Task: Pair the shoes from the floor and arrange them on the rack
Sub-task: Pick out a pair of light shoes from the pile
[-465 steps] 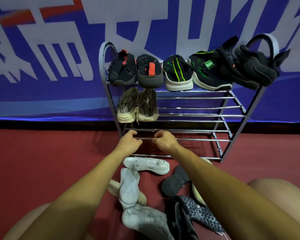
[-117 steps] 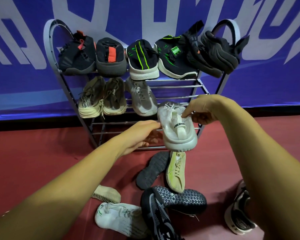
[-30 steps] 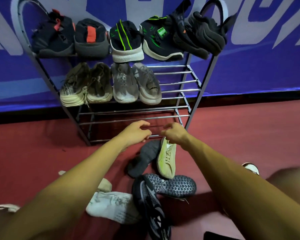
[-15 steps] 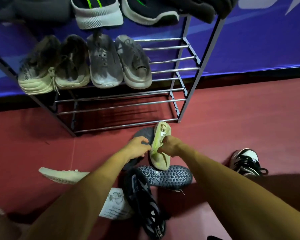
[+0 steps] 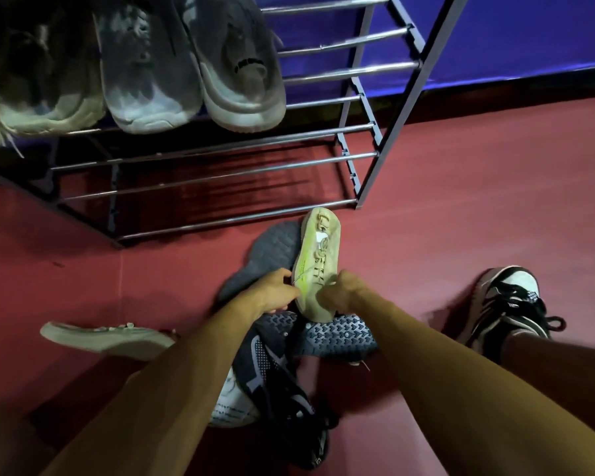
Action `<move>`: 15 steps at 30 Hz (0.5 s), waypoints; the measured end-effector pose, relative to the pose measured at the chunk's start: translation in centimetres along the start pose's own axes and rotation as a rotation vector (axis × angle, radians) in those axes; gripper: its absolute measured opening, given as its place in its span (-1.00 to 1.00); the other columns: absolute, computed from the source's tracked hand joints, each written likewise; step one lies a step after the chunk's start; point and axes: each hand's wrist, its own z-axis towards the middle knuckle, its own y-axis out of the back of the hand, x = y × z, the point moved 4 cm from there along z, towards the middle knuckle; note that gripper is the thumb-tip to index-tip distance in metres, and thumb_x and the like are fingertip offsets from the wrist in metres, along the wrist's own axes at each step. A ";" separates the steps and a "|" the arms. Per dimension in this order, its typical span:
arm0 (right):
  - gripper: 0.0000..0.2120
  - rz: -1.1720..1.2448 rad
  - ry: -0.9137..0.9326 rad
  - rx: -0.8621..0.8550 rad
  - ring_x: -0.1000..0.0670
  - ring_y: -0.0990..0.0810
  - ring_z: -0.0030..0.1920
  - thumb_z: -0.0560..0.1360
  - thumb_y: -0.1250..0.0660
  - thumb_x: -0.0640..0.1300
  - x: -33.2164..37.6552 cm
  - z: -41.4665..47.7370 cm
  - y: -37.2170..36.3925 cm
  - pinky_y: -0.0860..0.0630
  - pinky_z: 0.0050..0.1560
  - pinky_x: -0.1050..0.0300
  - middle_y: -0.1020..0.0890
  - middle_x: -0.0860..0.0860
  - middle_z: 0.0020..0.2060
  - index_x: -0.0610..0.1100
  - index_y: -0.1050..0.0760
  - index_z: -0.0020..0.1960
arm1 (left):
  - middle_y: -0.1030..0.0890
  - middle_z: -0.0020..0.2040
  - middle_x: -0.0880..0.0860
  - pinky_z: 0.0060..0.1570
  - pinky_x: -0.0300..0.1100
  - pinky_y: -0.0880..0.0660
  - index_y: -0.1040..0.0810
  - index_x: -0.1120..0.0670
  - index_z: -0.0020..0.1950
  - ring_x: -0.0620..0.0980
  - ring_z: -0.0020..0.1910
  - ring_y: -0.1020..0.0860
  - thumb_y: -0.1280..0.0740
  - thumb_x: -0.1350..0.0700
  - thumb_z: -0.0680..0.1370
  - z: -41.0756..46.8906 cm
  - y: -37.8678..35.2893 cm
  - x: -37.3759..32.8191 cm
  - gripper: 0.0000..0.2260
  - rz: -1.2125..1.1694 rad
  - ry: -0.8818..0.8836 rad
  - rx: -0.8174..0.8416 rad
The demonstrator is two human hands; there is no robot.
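Observation:
A pale yellow-green shoe (image 5: 318, 262) lies on the red floor just in front of the rack (image 5: 368, 159), toe toward the rack. My left hand (image 5: 273, 292) pinches its left edge by the lace. On its right side near the heel, my right hand (image 5: 340, 290) is curled. A matching cream shoe (image 5: 107, 338) lies on its side at the left. Beside the yellow-green one lies a grey shoe (image 5: 272, 249), sole up. Two dark shoes, one with a patterned sole (image 5: 337, 334) and one black (image 5: 279, 389), lie under my forearms, with a white shoe (image 5: 231, 403) partly hidden.
The rack's middle shelf holds a grey pair (image 5: 152, 70) and a beige shoe (image 5: 31, 80) at the left; its right half shows bare bars. The lowest shelf holds nothing. A black-and-white sneaker (image 5: 509, 304) worn on a foot rests at the right.
My view has tipped down and closer to the floor. Both hands came down from the rack's front bar onto the yellow-green shoe and now hold it.

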 end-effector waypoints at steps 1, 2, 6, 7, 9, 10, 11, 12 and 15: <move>-0.66 -0.003 0.002 -0.003 -0.06 -0.51 0.02 0.48 -0.27 -0.14 0.2 0.0 -0.3 -0.48 -0.12 0.15 -0.55 -0.19 0.20 -0.24 -0.42 0.22 | -0.64 0.00 0.08 -0.35 -0.24 -0.38 -0.38 -0.03 0.34 -0.01 -0.14 -0.58 -0.33 0.12 0.53 0.2 -0.4 0.0 -0.62 -0.016 0.000 0.004; -0.64 0.000 -0.007 0.002 -0.06 -0.54 0.00 0.48 -0.26 -0.11 0.1 0.2 -0.6 -0.47 -0.22 0.19 -0.56 -0.17 0.14 -0.25 -0.44 0.22 | -0.64 0.01 0.07 -0.33 -0.23 -0.42 -0.39 -0.01 0.30 0.00 -0.09 -0.60 -0.33 0.15 0.52 0.3 -0.6 -0.1 -0.64 -0.029 -0.002 -0.008; -0.76 0.227 -0.055 -0.001 -0.04 -0.58 -0.17 0.47 -0.34 -0.12 -0.3 0.3 -0.1 -0.51 -0.37 0.17 -0.56 -0.07 -0.15 -0.24 -0.53 0.07 | -0.57 -0.15 0.01 -0.28 -0.22 -0.47 -0.37 0.01 0.16 -0.01 -0.15 -0.57 -0.33 0.20 0.52 -0.2 0.4 -0.6 -0.73 -0.021 -0.041 -0.091; -0.86 0.262 -0.058 0.018 -0.02 -0.59 -0.26 0.48 -0.35 -0.18 -0.3 -0.1 0.3 -0.54 -0.37 0.19 -0.57 -0.07 -0.23 -0.24 -0.54 -0.02 | -0.55 -0.18 0.02 -0.37 -0.24 -0.41 -0.36 0.01 0.18 -0.04 -0.22 -0.53 -0.32 0.21 0.53 -0.6 0.8 -0.9 -0.72 -0.038 -0.048 -0.082; -0.90 0.319 -0.044 0.078 0.03 -0.50 -0.45 0.51 -0.37 -0.24 -0.1 -1.3 1.0 -0.43 -0.52 0.30 -0.53 -0.07 -0.37 -0.20 -0.49 -0.17 | -0.53 -0.21 0.06 -0.43 -0.25 -0.31 -0.37 0.02 0.24 -0.06 -0.30 -0.45 -0.32 0.22 0.53 -1.5 1.5 -1.2 -0.69 -0.045 -0.052 -0.070; -0.87 0.345 -0.030 0.110 0.05 -0.46 -0.47 0.51 -0.38 -0.25 0.0 -2.0 1.2 -0.38 -0.55 0.33 -0.51 -0.06 -0.40 -0.18 -0.47 -0.19 | -0.52 -0.22 0.07 -0.43 -0.23 -0.29 -0.38 0.02 0.27 -0.06 -0.32 -0.43 -0.32 0.22 0.53 -2.1 1.8 -1.3 -0.67 -0.044 -0.057 -0.064; -0.87 0.377 -0.019 0.143 0.07 -0.45 -0.47 0.51 -0.39 -0.25 0.0 -2.7 1.4 -0.36 -0.55 0.34 -0.51 -0.05 -0.40 -0.17 -0.47 -0.18 | -0.52 -0.21 0.08 -0.43 -0.22 -0.29 -0.40 0.03 0.28 -0.06 -0.31 -0.42 -0.32 0.23 0.53 -2.9 2.0 -1.6 -0.65 -0.046 -0.072 -0.059; -0.88 0.402 -0.010 0.178 0.08 -0.44 -0.47 0.51 -0.39 -0.26 0.1 -3.4 1.5 -0.36 -0.53 0.33 -0.50 -0.04 -0.40 -0.16 -0.48 -0.17 | -0.52 -0.19 0.08 -0.43 -0.22 -0.30 -0.41 0.02 0.29 -0.05 -0.30 -0.43 -0.32 0.24 0.52 -3.7 2.2 -1.8 -0.64 -0.046 -0.092 -0.054; -0.94 0.402 -0.002 0.228 0.09 -0.41 -0.51 0.50 -0.39 -0.25 0.2 -5.2 1.8 -0.35 -0.48 0.27 -0.49 -0.03 -0.44 -0.18 -0.51 -0.10 | -0.53 -0.12 0.05 -0.39 -0.22 -0.34 -0.43 -0.02 0.25 -0.05 -0.28 -0.44 -0.33 0.24 0.50 -6.5 2.9 -2.5 -0.64 -0.043 -0.154 -0.062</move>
